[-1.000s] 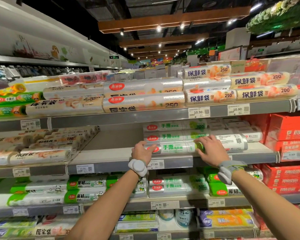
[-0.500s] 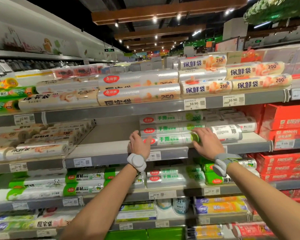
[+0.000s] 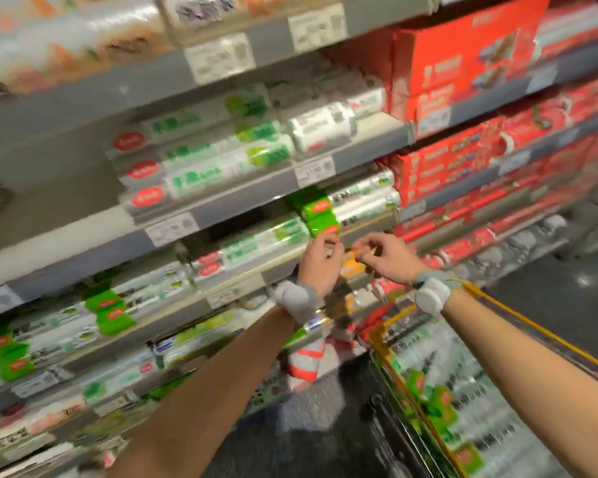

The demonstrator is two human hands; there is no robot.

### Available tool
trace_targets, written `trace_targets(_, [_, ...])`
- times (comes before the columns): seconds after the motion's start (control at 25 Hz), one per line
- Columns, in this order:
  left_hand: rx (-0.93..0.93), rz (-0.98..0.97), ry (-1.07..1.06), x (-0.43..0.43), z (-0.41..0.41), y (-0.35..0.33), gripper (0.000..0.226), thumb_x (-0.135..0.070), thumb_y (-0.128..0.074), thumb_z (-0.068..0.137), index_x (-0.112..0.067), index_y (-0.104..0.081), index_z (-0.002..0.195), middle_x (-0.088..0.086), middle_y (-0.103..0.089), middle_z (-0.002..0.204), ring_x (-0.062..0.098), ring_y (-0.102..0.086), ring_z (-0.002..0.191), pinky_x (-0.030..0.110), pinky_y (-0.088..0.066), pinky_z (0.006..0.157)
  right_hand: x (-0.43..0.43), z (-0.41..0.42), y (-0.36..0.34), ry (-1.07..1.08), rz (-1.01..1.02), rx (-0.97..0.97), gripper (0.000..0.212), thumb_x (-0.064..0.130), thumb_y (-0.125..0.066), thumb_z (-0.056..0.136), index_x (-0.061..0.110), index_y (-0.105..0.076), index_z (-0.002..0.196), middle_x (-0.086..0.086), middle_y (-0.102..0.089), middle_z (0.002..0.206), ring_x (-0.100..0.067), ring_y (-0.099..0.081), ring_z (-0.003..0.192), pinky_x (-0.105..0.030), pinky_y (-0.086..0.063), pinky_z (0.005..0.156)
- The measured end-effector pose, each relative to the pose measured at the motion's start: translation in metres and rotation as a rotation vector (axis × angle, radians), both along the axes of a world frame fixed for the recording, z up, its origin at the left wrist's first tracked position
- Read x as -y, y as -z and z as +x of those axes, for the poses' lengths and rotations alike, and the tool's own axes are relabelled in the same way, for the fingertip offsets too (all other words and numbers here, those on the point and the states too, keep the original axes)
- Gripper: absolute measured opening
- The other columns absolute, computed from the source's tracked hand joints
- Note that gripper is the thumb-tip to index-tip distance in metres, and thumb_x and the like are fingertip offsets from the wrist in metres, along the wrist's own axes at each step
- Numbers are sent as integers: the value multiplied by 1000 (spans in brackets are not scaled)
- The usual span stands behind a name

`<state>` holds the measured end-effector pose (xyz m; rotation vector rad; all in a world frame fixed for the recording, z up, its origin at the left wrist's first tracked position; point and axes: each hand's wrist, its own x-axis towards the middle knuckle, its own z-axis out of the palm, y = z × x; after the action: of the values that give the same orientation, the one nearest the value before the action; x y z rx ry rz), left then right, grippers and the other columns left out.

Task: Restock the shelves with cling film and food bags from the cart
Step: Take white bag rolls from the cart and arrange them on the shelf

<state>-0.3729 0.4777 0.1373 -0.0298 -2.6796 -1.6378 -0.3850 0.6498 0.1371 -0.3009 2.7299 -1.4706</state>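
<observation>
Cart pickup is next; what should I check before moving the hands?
1. Left hand free: ok, nothing seen in it.
2. Right hand free: cannot tell, fingertips pinched near something yellow.
3. Cart within reach: ok, it looks close, just below the right hand.
4. Stock in cart: ok, green-labelled rolls inside.
5. Shelf space: ok, bare shelf left of the stacked rolls.
6. Labels readable: not ok, the view is blurred.
</observation>
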Motion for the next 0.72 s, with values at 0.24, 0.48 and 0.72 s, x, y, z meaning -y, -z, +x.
trace_targets(0.24, [376, -198, 294, -89, 18, 65, 10, -9, -52, 96, -14, -59, 91, 6, -61, 85, 26, -61, 79, 34, -48, 76, -138, 49, 125, 274, 39, 443, 12, 16, -57, 97, 14, -65, 88, -4, -68, 72, -10, -61, 56, -17, -46, 49])
trace_targets(0.48, [556, -494, 508, -163, 5, 188, 18, -19, -56, 95, -10, -69, 103, 11, -70, 104, 30, -64, 100, 29, -47, 81, -190, 73, 255, 392, 61, 787, 14, 14, -55, 93, 19, -65, 84, -8, -69, 79, -22, -63, 67, -38, -54, 69])
trace_targets(0.72, [772, -728, 584, -219, -17, 301, 42, -28, -48, 101, -13, -47, 140, 9, -52, 141, 30, -53, 124, 35, -44, 99, -202, 78, 360, 391, 108, 973, 41, 39, -54, 93, 12, -52, 125, -9, -62, 117, -30, -61, 108, -30, -48, 88])
